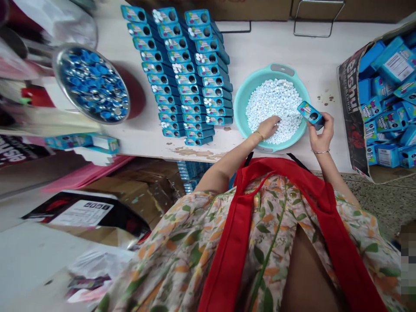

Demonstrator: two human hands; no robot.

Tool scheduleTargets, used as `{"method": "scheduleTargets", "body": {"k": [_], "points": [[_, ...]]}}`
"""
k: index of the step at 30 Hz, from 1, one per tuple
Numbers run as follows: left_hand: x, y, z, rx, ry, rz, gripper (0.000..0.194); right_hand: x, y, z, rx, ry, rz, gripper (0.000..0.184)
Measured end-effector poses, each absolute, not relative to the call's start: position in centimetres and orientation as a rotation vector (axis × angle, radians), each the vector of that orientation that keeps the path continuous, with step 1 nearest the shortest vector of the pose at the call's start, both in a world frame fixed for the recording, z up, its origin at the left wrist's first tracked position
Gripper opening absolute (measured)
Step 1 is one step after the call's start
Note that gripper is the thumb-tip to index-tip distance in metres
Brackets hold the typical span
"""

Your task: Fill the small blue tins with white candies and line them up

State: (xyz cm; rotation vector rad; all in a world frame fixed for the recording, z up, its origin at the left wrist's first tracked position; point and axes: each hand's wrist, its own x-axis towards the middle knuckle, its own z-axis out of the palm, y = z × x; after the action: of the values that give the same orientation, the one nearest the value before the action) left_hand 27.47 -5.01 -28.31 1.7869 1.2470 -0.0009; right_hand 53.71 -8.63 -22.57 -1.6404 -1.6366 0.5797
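A light-green plastic bowl (pixel 239 106) full of small white candies (pixel 271 97) stands on the white table near its front edge. My left hand (pixel 269 127) reaches into it, fingers curled together among the candies, their tips partly hidden. At the bowl's right rim my right hand (pixel 322 133) grips a small blue candy box (pixel 308 112). The box is tilted over the rim, its dark round opening facing up. Left of the bowl, similar blue boxes (pixel 195 91) stand packed in three rows. White candies sit on top of several of them.
A metal pot (pixel 59 82) of blue and silver lids stands at the left. On the right, an open carton (pixel 352 112) holds many blue boxes. Metal wire stands (pixel 313 34) lie at the back, beside cardboard. More cartons (pixel 130 195) are below the table at left.
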Motion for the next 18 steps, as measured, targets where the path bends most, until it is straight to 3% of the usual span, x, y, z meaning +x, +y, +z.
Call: {"method": "scheduleTargets", "body": {"k": [5,10,18], "points": [[23.6,-5.0,-25.5,1.769,1.095,0.187,0.039,54.0,-8.7,-23.2,-1.612,-1.626,0.598,0.057],[20.0,-3.7,-18.5,2.031,1.008,0.304,0.037,52.7,-8.8,-23.3,-1.609,-1.746,0.555,0.051],[23.2,-2.5,-7.8,2.439,1.149,-0.171,0.032,49.1,-8.8,-24.5,-1.389,-1.877,0.62,0.043]]}}
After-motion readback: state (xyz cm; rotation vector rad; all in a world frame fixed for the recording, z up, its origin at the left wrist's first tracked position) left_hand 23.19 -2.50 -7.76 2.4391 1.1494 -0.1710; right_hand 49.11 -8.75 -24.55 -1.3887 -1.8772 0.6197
